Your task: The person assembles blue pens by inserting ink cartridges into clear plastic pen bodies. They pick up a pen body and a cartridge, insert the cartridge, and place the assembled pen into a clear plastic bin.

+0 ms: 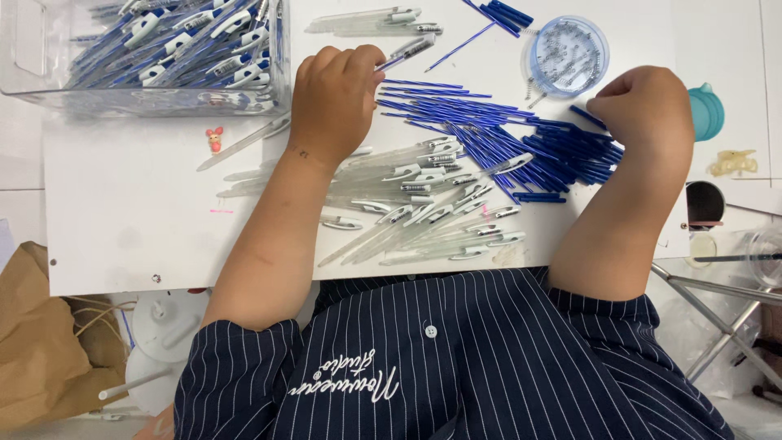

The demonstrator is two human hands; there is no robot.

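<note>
Two hands work over the white table (122,212). I see the left hand (334,102) with fingers pinched narrow on a clear pen barrel (407,50); more barrels (407,195) lie just below it. Right hand (643,106) is fisted beside the blue refills (489,130); I cannot tell its hold. I judge a level barrel eases insertion.
</note>
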